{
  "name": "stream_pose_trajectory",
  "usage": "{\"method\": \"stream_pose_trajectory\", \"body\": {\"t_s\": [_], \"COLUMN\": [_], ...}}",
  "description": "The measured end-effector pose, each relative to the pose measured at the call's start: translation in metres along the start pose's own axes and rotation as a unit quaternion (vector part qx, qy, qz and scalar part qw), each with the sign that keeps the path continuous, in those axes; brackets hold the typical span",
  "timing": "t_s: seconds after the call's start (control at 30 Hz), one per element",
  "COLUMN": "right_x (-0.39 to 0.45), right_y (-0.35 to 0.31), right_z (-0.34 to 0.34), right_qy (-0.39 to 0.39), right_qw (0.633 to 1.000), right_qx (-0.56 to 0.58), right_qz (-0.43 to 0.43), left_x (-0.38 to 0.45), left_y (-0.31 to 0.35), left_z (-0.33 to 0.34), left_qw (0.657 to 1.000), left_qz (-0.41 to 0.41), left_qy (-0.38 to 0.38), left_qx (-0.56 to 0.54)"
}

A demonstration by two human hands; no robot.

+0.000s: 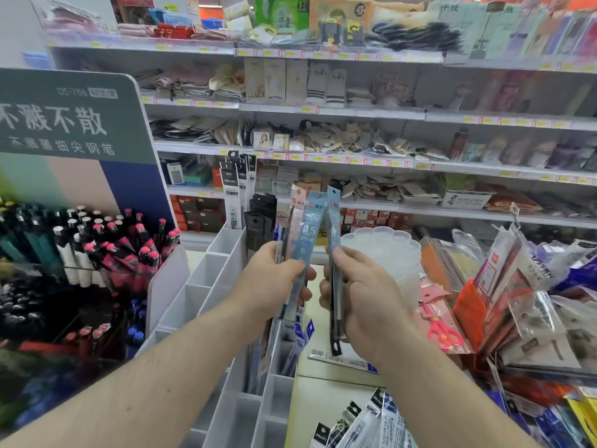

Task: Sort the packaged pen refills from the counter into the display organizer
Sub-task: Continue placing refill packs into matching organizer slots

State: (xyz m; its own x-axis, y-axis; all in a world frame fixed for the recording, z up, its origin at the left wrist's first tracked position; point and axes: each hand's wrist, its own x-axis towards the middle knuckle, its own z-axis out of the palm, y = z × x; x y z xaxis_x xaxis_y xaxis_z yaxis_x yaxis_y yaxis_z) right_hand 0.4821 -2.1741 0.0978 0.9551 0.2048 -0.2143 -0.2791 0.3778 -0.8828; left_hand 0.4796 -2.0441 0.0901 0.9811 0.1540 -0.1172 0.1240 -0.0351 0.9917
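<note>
1. Shop tabletop (326,399): loose refills (371,421) lie nearest, unsorted.
2. Left hand (274,279) grips a fanned refill bundle (305,240); right hand (365,299) pinches one pack (333,253). Fan may slip.
3. Organizer (206,286) below: misfiling risk; shelves (355,111) behind.

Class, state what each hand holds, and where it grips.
Left hand grips several refill packs at their lower half. Right hand pinches one blue refill pack around its middle.
</note>
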Motion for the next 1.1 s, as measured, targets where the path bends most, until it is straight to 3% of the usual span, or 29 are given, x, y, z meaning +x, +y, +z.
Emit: {"method": "stream_pose_trajectory", "body": {"t_s": [0.27, 0.37, 0.43, 0.8, 1.1], "right_x": [0.0, 0.0, 0.0, 0.002, 0.008], "right_y": [0.005, 0.006, 0.005, 0.006, 0.011], "right_z": [0.015, 0.018, 0.017, -0.005, -0.015], "right_qy": [0.061, 0.077, 0.077, 0.068, 0.068], "right_qw": [0.996, 0.992, 0.991, 0.997, 0.995], "right_qx": [0.061, 0.099, 0.109, 0.013, -0.031], "right_qz": [-0.007, 0.0, 0.003, -0.017, -0.064], "left_x": [-0.004, -0.008, -0.008, -0.002, -0.004], "left_y": [-0.004, -0.003, -0.005, -0.013, -0.006], "left_z": [0.006, 0.005, 0.004, 0.001, 0.002], "left_qw": [0.997, 0.991, 0.988, 0.989, 0.991], "left_qz": [-0.057, -0.042, -0.02, 0.038, -0.009], "left_qy": [-0.042, -0.121, -0.152, -0.141, -0.126], "left_qx": [0.02, -0.049, -0.027, -0.02, -0.054]}}
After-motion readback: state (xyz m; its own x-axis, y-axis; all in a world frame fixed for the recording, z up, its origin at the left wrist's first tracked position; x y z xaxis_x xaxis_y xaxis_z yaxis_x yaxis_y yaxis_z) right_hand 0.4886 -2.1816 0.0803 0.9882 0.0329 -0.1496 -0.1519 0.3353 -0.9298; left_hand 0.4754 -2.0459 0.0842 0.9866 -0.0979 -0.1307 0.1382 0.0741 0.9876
